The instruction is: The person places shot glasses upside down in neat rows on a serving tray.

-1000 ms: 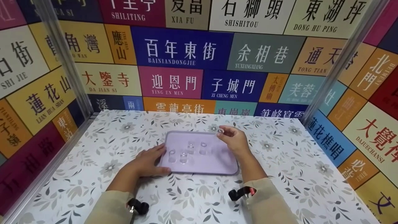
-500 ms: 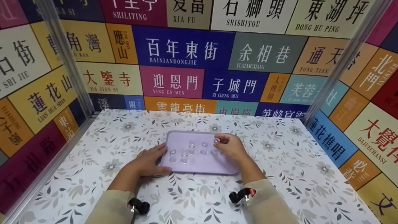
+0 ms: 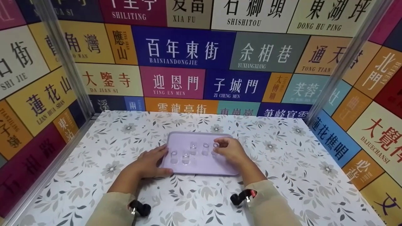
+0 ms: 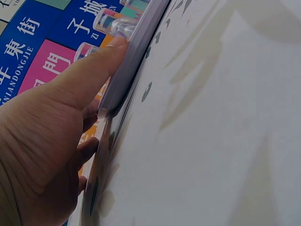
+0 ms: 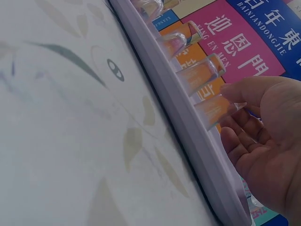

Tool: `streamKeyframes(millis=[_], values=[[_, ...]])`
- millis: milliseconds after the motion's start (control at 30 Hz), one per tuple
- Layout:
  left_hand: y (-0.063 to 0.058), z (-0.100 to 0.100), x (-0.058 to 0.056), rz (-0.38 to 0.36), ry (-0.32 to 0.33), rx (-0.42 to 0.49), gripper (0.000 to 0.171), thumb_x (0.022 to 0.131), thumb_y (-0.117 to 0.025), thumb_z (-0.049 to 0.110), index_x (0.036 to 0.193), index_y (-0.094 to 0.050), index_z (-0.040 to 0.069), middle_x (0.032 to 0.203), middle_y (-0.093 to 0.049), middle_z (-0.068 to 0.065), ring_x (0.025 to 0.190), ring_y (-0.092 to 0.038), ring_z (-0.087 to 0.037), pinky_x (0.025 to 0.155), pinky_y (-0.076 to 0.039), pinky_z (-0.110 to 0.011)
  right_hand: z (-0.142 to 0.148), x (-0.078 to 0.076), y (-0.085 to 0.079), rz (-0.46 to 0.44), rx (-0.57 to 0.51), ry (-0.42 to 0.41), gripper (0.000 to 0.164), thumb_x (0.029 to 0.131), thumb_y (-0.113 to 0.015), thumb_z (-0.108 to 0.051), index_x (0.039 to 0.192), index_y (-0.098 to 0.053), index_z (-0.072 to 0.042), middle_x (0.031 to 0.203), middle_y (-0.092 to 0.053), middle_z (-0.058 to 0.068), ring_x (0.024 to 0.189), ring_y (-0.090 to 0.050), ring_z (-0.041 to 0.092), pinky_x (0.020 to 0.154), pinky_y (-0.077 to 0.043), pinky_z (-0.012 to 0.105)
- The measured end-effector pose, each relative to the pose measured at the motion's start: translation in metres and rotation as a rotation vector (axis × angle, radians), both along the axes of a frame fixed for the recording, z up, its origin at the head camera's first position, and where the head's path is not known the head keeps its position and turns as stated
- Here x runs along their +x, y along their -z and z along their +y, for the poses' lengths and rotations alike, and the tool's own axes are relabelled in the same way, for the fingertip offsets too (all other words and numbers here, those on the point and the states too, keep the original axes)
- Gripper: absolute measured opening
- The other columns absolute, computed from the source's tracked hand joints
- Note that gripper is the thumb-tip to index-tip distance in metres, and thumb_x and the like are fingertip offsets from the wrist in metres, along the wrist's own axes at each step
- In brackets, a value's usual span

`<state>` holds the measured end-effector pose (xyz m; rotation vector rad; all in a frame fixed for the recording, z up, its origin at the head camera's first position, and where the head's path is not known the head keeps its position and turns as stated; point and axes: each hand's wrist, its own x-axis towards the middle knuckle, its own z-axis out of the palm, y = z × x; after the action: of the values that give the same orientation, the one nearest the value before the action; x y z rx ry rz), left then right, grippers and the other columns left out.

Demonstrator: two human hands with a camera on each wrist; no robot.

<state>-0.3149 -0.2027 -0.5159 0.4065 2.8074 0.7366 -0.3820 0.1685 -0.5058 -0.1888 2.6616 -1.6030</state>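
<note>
Upright on a pale purple tray stand several small clear cups. My right hand is over the tray's right part, pinching another clear cup near its rim between thumb and fingers. That cup is upright at the right end of the row, its base low at the tray in the right wrist view. My left hand rests at the tray's left side, fingers along the left edge. Its straight thumb lies on the front rim, close to the cups at the left.
The tray lies on a table with a leaf-and-flower print. Behind and at both sides rise panels covered in coloured signs, with clear corner posts. Black wrist devices sit at both sleeve cuffs.
My right hand has come down from the tray's back right edge with the cup, moving slightly left and nearer, and the cup now stands in line with the others. My left hand has stayed put.
</note>
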Motion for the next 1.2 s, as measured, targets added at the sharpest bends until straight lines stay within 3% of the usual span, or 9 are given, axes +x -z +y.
streamKeyframes(millis=[133,367,500,667,833,1000,1200], values=[[-0.001,0.000,0.001,-0.002,-0.008,0.008,0.113,0.080,-0.077,0.079,0.171,-0.029,0.030,0.182,-0.015,0.012,0.169,-0.016,-0.037,0.135,-0.006,-0.070,0.001,0.002,-0.009,0.000,-0.037,-0.006,0.044,0.089,-0.085,-0.015,0.131,-0.075,-0.008,0.119,-0.077,0.010,0.108,-0.069,0.021,0.083,-0.059,0.025],[0.000,-0.001,0.003,0.012,-0.003,0.011,0.113,0.081,-0.077,0.077,0.171,-0.029,0.028,0.182,-0.015,0.009,0.169,-0.017,-0.036,0.136,-0.004,-0.068,0.017,0.005,-0.027,0.049,-0.082,0.040,0.043,0.092,-0.084,-0.022,0.133,-0.074,-0.011,0.132,-0.074,0.017,0.117,-0.068,0.025,0.099,-0.055,0.031],[0.000,-0.001,0.003,0.000,-0.013,0.018,0.114,0.080,-0.077,0.078,0.171,-0.029,0.029,0.182,-0.014,0.010,0.169,-0.016,-0.037,0.135,-0.004,-0.069,0.029,0.004,-0.032,0.052,-0.124,0.077,0.043,0.094,-0.082,-0.020,0.135,-0.072,-0.011,0.134,-0.071,0.017,0.119,-0.067,0.025,0.097,-0.057,0.028],[0.001,0.001,0.003,-0.005,-0.012,0.011,0.113,0.080,-0.077,0.078,0.171,-0.029,0.030,0.182,-0.015,0.011,0.168,-0.017,-0.037,0.135,-0.007,-0.070,0.046,0.003,-0.033,0.080,-0.188,0.114,0.040,0.095,-0.082,-0.017,0.133,-0.072,-0.012,0.132,-0.070,0.018,0.115,-0.067,0.021,0.091,-0.059,0.020],[0.001,0.001,0.002,0.002,-0.012,0.009,0.111,0.081,-0.078,0.076,0.170,-0.031,0.030,0.182,-0.016,0.012,0.168,-0.017,-0.039,0.135,-0.008,-0.070,0.066,0.003,-0.034,0.099,-0.238,0.149,0.044,0.094,-0.084,-0.020,0.135,-0.070,-0.012,0.134,-0.067,0.016,0.117,-0.065,0.020,0.092,-0.059,0.019],[-0.001,0.002,0.001,-0.003,-0.013,0.004,0.111,0.081,-0.078,0.077,0.170,-0.030,0.031,0.182,-0.016,0.012,0.168,-0.017,-0.040,0.134,-0.008,-0.071,0.086,0.001,-0.032,0.103,-0.182,0.177,0.053,0.094,-0.084,-0.027,0.142,-0.065,-0.013,0.142,-0.066,0.011,0.129,-0.062,0.024,0.098,-0.054,0.020],[-0.001,0.002,0.001,0.001,-0.007,0.009,0.111,0.081,-0.077,0.076,0.170,-0.030,0.030,0.182,-0.016,0.011,0.168,-0.017,-0.039,0.135,-0.006,-0.070,0.099,-0.007,-0.024,0.091,-0.135,0.178,0.059,0.096,-0.082,-0.025,0.148,-0.061,-0.010,0.149,-0.062,0.015,0.139,-0.059,0.033,0.103,-0.053,0.023]])
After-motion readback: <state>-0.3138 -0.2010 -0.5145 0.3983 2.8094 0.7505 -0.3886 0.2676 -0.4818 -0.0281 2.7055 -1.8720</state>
